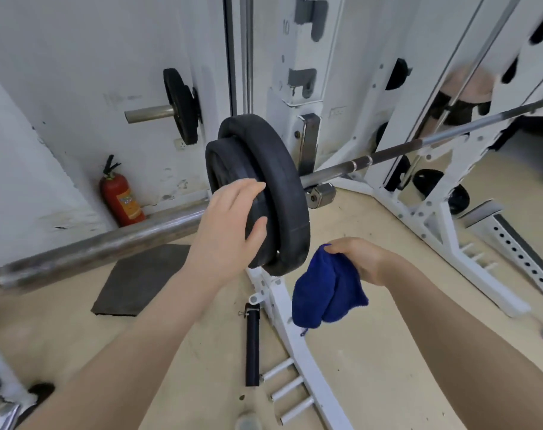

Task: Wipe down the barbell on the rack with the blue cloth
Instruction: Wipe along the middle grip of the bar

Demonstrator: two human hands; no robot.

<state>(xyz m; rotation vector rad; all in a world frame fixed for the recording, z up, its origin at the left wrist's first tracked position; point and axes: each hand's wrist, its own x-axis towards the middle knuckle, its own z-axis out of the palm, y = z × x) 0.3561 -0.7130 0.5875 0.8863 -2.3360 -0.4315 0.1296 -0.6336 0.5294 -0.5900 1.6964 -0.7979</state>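
Your left hand (229, 225) lies spread open against the near black plates (264, 193) of the barbell (397, 150) on the white rack (431, 212). To its right, your right hand (357, 259) pinches the hanging blue cloth (326, 293).

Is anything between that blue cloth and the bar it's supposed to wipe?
Nothing visible blocks it. The blue cloth hangs from the right hand below the black plates; the bare barbell runs up and to the right, open above it.

We look from our head, forward and down, close upon the weight plates (264, 193); the bar (419, 144) runs off toward two o'clock.
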